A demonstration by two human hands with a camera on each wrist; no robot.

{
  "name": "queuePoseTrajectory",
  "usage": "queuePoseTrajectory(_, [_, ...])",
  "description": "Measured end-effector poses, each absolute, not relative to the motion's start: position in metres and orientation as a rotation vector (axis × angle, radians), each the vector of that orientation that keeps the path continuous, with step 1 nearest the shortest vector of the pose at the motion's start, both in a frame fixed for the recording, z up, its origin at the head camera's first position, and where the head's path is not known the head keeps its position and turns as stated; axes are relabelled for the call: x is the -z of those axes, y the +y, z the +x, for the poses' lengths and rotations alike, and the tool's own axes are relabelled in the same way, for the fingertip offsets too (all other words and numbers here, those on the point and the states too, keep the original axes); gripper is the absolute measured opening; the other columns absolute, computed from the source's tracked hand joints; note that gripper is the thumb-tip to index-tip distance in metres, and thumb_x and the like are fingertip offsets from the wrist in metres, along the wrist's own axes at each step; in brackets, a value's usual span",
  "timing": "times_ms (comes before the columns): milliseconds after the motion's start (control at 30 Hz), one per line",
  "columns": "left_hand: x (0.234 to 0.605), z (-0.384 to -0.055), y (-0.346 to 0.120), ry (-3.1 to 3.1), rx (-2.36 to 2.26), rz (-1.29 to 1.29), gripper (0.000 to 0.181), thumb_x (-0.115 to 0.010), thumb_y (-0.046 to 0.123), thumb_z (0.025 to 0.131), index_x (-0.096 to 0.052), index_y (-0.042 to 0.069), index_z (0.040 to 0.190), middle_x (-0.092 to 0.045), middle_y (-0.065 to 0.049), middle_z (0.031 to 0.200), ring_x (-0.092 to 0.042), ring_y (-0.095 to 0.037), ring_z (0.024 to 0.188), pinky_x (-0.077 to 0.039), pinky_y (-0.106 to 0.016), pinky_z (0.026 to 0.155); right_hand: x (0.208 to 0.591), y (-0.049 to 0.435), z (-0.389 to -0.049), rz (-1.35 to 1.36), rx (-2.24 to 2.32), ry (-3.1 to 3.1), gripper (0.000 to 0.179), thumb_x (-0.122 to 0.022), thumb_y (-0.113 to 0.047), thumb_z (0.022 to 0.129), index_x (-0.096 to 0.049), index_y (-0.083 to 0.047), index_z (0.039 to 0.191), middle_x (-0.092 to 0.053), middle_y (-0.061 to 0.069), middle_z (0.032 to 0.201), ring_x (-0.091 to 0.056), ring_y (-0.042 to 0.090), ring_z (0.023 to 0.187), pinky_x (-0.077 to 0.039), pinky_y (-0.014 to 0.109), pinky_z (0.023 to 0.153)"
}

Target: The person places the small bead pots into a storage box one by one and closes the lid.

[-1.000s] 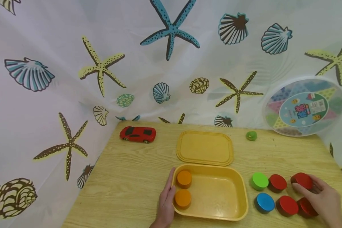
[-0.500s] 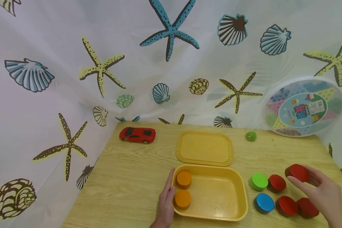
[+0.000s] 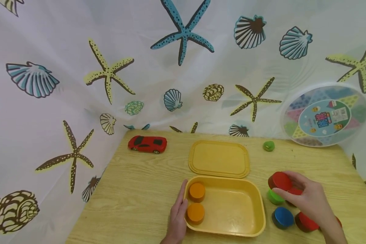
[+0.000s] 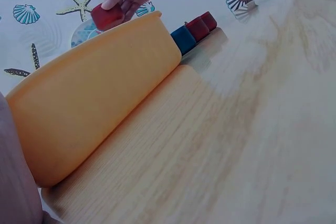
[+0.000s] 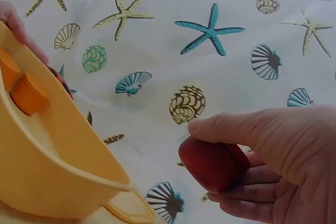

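Yellow tray (image 3: 231,210): two orange blocks (image 3: 197,191) inside, left end. Left hand (image 3: 178,217) straight-fingered against its outside. Right hand (image 3: 312,195) grips red block (image 3: 281,181), right of tray.

The person's bare left hand (image 3: 177,218) points forward with fingers straight, while the bare right hand (image 3: 306,195), raised on a forearm (image 3: 333,227) slanting in from the lower right, holds its thumb (image 5: 223,128) and fingers in a pinching grip.
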State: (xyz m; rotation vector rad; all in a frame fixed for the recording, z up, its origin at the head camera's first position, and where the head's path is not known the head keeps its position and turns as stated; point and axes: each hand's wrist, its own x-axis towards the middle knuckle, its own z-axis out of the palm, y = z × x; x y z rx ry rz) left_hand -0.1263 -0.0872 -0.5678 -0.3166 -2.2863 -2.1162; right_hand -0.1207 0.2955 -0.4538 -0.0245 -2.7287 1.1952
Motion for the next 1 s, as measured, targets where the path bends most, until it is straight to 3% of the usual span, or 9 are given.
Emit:
queuePoseTrajectory(33, [0.568,-0.126,-0.087,-2.286,2.117,-0.316,0.054,-0.026,0.022,0.116,-0.017,0.018,0.169,-0.018,-0.006,0.174,-0.013,-0.009,0.157,-0.013,-0.007,0.118,0.454,0.29,-0.122,0.006,-1.196,-2.729,0.063,-0.088,-0.037,0.086,-0.066,-0.006,0.138,-0.074,0.016,0.125,-0.068,-0.002,0.096,-0.054,0.013,0.075])
queuePoseTrajectory(133, [0.568,-0.126,-0.088,-2.274,2.125,-0.32,0.054,-0.027,0.023,0.116,-0.018,0.017,0.169,-0.018,-0.006,0.174,-0.014,-0.009,0.157,-0.013,-0.007,0.119,0.455,0.273,-0.127,0.078,-1.214,-2.752,0.063,-0.087,-0.039,0.086,-0.067,-0.008,0.137,-0.075,0.011,0.122,-0.073,0.02,0.101,-0.057,0.019,0.077])
queuePoseTrajectory(200, [0.569,-0.126,-0.088,-2.263,2.125,-0.33,0.054,-0.027,0.023,0.116,-0.018,0.016,0.169,-0.018,-0.008,0.174,-0.013,-0.009,0.157,-0.013,-0.007,0.119,0.455,0.263,-0.129,0.11,-1.252,-2.774,0.063,-0.087,-0.042,0.086,-0.067,-0.01,0.137,-0.075,0.008,0.122,-0.072,0.025,0.103,-0.059,0.024,0.079])
queuePoseTrajectory(433, [0.571,-0.127,-0.089,-2.248,2.128,-0.344,0.054,-0.028,0.023,0.116,-0.018,0.016,0.169,-0.018,-0.009,0.174,-0.014,-0.007,0.157,-0.013,-0.008,0.119,0.461,0.231,-0.137,0.327,-1.432,-2.74,0.053,-0.088,-0.037,0.086,-0.071,-0.013,0.131,-0.077,-0.001,0.115,-0.074,0.015,0.099,-0.063,0.038,0.086])
queuePoseTrajectory(600, [0.57,-0.127,-0.089,-2.256,2.149,-0.335,0.054,-0.028,0.024,0.116,-0.017,0.017,0.169,-0.017,-0.007,0.174,-0.013,-0.007,0.157,-0.013,-0.008,0.119,0.474,0.212,-0.146,0.518,-1.535,-2.694,0.051,-0.089,-0.033,0.084,-0.072,-0.012,0.127,-0.077,-0.002,0.113,-0.075,0.011,0.099,-0.062,0.03,0.087])
queuePoseTrajectory(833, [0.569,-0.125,-0.09,-2.287,2.14,-0.294,0.055,-0.028,0.026,0.116,-0.017,0.015,0.169,-0.019,-0.004,0.174,-0.014,-0.012,0.158,-0.013,-0.007,0.118,0.493,0.186,-0.155,0.72,-1.636,-2.742,0.054,-0.089,-0.027,0.086,-0.068,0.0,0.128,-0.076,0.009,0.116,-0.075,0.017,0.103,-0.061,0.026,0.088])
queuePoseTrajectory(1000, [0.57,-0.126,-0.09,-2.292,2.145,-0.291,0.054,-0.028,0.026,0.116,-0.017,0.024,0.169,-0.018,-0.004,0.174,-0.014,-0.012,0.158,-0.012,-0.007,0.118,0.502,0.17,-0.162,0.785,-1.452,-2.804,0.055,-0.091,-0.028,0.082,-0.07,-0.002,0.125,-0.076,0.004,0.111,-0.074,0.013,0.096,-0.061,0.027,0.085])
